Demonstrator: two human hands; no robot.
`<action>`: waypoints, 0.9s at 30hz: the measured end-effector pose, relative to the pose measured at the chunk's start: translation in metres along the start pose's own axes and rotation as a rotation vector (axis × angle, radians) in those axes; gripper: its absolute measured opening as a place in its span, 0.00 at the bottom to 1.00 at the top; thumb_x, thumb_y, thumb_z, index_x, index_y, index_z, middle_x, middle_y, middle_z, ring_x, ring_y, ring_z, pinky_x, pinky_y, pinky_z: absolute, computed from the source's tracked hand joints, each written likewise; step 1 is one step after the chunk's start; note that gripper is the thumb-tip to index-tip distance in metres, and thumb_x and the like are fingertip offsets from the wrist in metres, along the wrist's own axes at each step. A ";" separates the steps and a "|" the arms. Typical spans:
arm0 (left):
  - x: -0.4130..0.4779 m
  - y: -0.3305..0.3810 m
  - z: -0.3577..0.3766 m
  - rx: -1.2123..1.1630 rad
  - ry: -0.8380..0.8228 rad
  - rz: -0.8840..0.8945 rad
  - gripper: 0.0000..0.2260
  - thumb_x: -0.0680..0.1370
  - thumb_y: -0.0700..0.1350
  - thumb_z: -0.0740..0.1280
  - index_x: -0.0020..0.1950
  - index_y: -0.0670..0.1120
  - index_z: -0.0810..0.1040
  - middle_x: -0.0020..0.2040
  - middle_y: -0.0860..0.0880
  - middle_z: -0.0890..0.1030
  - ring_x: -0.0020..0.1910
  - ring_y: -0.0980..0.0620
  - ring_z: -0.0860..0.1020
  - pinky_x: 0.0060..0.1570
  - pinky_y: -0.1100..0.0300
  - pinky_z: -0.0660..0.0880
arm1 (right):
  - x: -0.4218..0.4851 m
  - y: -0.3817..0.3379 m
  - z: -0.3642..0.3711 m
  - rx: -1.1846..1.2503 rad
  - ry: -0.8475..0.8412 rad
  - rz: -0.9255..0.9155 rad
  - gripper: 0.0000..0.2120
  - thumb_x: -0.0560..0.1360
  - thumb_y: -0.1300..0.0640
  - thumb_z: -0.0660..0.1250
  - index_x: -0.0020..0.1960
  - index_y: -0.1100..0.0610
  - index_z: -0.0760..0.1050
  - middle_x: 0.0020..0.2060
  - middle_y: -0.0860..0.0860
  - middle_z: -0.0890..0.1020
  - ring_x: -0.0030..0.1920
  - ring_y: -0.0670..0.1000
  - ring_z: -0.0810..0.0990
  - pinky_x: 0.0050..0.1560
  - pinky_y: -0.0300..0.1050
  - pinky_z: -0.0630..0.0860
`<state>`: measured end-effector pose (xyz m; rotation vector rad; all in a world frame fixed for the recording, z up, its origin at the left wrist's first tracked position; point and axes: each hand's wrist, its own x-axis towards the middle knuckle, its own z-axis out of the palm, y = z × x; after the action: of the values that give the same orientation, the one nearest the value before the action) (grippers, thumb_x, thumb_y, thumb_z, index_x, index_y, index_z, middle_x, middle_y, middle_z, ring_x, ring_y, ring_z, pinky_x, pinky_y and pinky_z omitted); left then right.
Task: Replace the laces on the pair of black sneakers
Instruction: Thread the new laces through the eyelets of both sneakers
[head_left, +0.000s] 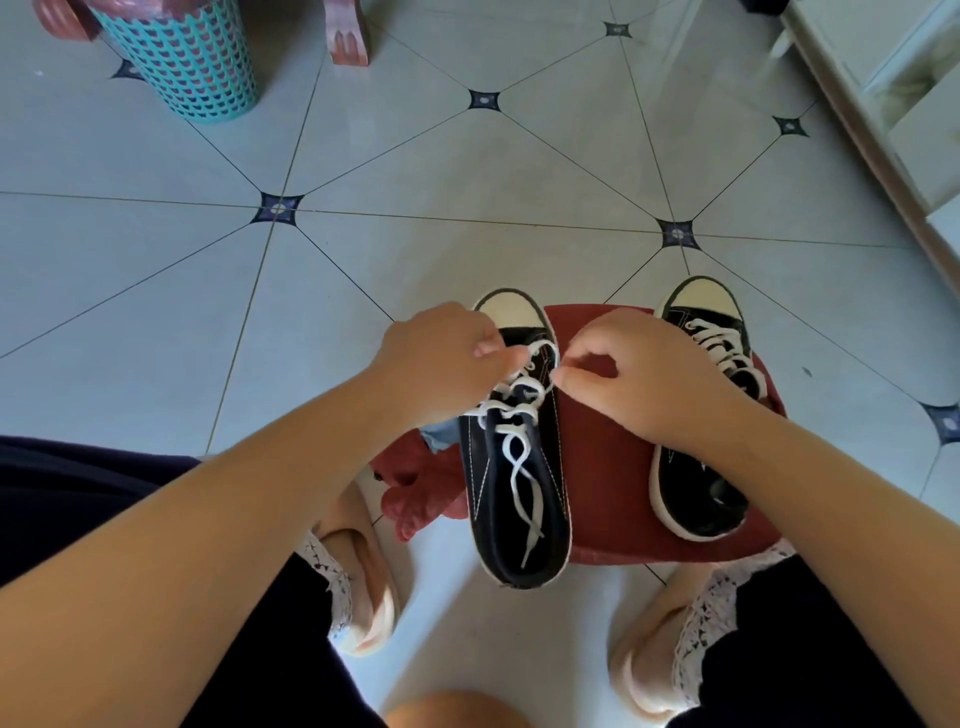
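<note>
Two black sneakers with white toe caps stand on a red stool (613, 499), toes pointing away from me. The left sneaker (519, 525) has a loosened white lace (519, 457) whose free ends trail into its opening. My left hand (441, 358) pinches the lace near the toe-end eyelets. My right hand (639, 364) pinches the same lace from the other side, and its wrist covers the middle of the right sneaker (711, 332). The right sneaker's white lace (719, 340) sits threaded across its front.
The stool stands on a pale tiled floor (415, 171) between my feet in pink slippers (363, 597). A teal plastic basket (182, 57) and a pink furniture leg (348, 36) stand far ahead at left. A white cabinet edge (883, 130) runs along the right.
</note>
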<state>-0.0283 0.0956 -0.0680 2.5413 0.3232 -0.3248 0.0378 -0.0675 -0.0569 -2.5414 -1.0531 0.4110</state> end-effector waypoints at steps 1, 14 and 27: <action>0.001 0.002 0.001 0.070 0.019 0.008 0.15 0.78 0.55 0.59 0.42 0.46 0.78 0.46 0.46 0.80 0.47 0.46 0.77 0.51 0.54 0.69 | 0.001 -0.004 0.002 0.004 0.010 -0.003 0.11 0.73 0.47 0.64 0.32 0.46 0.75 0.32 0.49 0.79 0.37 0.51 0.77 0.40 0.45 0.70; 0.000 -0.003 0.004 0.152 -0.039 0.007 0.08 0.78 0.49 0.61 0.41 0.49 0.76 0.43 0.50 0.77 0.50 0.47 0.74 0.48 0.56 0.65 | 0.007 -0.012 0.015 -0.082 0.057 0.014 0.07 0.73 0.61 0.65 0.40 0.60 0.81 0.48 0.54 0.78 0.52 0.55 0.74 0.50 0.48 0.71; -0.002 -0.008 0.000 -0.045 -0.015 -0.030 0.12 0.77 0.54 0.61 0.40 0.48 0.78 0.46 0.50 0.80 0.49 0.49 0.76 0.51 0.54 0.72 | -0.007 0.006 -0.004 0.149 -0.133 0.193 0.06 0.78 0.54 0.60 0.50 0.52 0.75 0.45 0.45 0.78 0.46 0.46 0.76 0.42 0.29 0.67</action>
<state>-0.0325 0.1017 -0.0718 2.4912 0.3594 -0.3440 0.0383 -0.0772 -0.0548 -2.5166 -0.7905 0.6920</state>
